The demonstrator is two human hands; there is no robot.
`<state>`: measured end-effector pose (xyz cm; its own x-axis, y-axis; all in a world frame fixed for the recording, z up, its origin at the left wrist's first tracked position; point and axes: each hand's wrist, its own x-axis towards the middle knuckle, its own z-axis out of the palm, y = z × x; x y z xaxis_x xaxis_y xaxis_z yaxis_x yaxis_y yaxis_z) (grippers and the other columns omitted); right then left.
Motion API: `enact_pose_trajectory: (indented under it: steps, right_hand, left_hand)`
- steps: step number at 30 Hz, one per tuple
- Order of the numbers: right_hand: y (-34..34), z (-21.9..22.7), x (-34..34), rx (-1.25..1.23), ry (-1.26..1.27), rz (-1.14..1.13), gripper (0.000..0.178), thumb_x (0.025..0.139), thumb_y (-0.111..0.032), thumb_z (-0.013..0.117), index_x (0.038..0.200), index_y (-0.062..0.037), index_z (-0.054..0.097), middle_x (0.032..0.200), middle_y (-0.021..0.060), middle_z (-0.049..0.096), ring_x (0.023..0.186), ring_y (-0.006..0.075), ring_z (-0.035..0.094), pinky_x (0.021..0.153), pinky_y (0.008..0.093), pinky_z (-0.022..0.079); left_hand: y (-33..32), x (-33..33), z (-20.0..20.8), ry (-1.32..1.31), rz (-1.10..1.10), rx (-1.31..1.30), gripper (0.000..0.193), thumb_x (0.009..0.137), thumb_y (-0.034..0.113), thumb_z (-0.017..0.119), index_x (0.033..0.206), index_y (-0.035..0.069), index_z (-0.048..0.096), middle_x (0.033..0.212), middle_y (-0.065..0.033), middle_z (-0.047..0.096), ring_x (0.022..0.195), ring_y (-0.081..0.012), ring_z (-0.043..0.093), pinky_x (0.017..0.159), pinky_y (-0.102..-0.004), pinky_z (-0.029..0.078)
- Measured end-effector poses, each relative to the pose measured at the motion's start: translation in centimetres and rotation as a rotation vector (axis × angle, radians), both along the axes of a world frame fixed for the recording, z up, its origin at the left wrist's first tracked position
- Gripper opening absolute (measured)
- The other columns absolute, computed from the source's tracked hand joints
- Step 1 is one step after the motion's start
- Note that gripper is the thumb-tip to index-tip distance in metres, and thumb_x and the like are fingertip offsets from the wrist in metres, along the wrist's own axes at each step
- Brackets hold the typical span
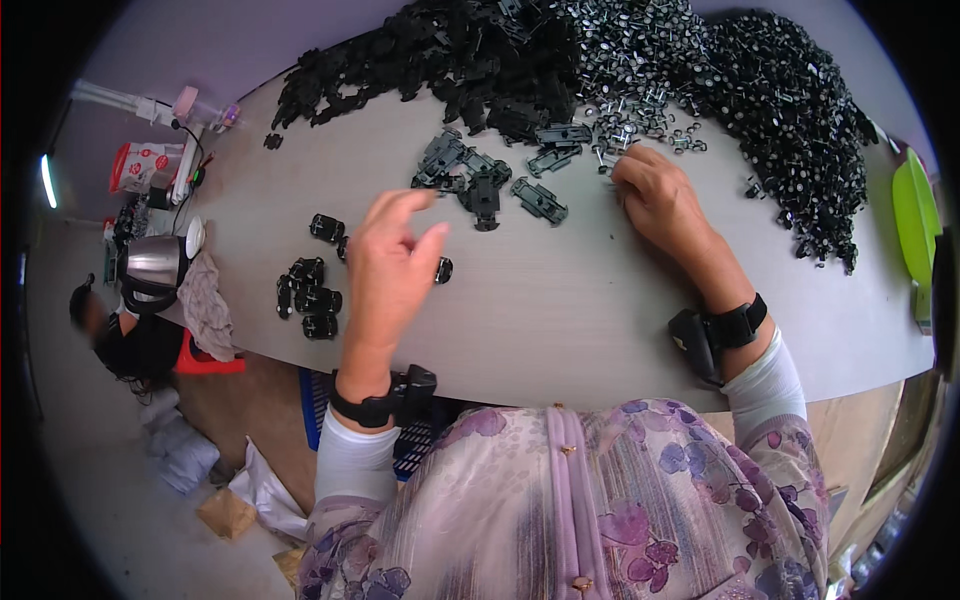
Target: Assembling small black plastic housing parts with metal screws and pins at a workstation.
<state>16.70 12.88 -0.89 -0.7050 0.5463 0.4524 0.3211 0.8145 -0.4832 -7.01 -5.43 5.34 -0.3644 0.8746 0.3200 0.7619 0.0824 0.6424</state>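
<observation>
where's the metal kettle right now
In the head view, the metal kettle is on the left side, beside the crumpled cloth and well left of the left hand.

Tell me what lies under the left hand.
Small black pieces peek out at both edges of the left hand, on the grey table. Whatever lies directly beneath the hand is covered.

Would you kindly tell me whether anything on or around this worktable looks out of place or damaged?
Nothing looks clearly damaged. One small black part lies alone left of the big black heap, so it looks like a stray. A crumpled cloth droops at the table's left edge, looking a little untidy.
</observation>
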Motion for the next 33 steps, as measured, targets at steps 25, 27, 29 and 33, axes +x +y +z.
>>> enact_pose_trajectory:
  steps: [25,27,29,33]
  right_hand:
    - [-2.5,1.3,0.0,-0.167,-0.093,-0.194,0.017,0.069,0.007,0.056,0.084,0.0011,0.06,0.089,0.0155,0.058,0.075,0.0375,0.06,0.067,0.0441,0.049]
    - [-2.2,1.0,0.3,-0.143,-0.046,-0.098,0.018,0.069,0.006,0.058,0.087,0.0025,0.061,0.093,0.0161,0.058,0.077,0.0376,0.06,0.069,0.0434,0.049]
    - [-2.5,2.0,0.8,-0.212,-0.074,-0.069,0.019,0.069,0.006,0.06,0.087,0.0028,0.061,0.093,0.0158,0.058,0.077,0.0376,0.06,0.07,0.0431,0.049]
    - [-2.2,2.1,1.6,-0.235,-0.127,0.033,0.019,0.07,0.005,0.063,0.089,0.0031,0.061,0.095,0.0143,0.059,0.08,0.0371,0.06,0.07,0.0419,0.049]
  left_hand:
    - [5.8,5.1,-4.0,-1.345,-0.336,-0.403,0.028,0.078,-0.002,0.07,0.103,0.0,0.057,0.081,-0.0067,0.064,0.062,-0.0125,0.062,0.056,-0.0228,0.052]
    - [5.6,5.0,-4.0,-1.324,-0.366,-0.344,0.025,0.08,0.001,0.069,0.103,0.001,0.058,0.083,-0.0072,0.065,0.064,-0.012,0.063,0.055,-0.0226,0.052]
    - [5.7,5.0,-4.3,-1.387,-0.33,-0.353,0.024,0.081,0.004,0.07,0.103,0.001,0.059,0.083,-0.0078,0.066,0.064,-0.0117,0.062,0.055,-0.0232,0.051]
    - [5.6,4.8,-4.8,-1.36,-0.302,-0.359,0.02,0.083,0.011,0.071,0.099,0.002,0.062,0.082,-0.0074,0.067,0.061,-0.009,0.06,0.053,-0.0211,0.048]
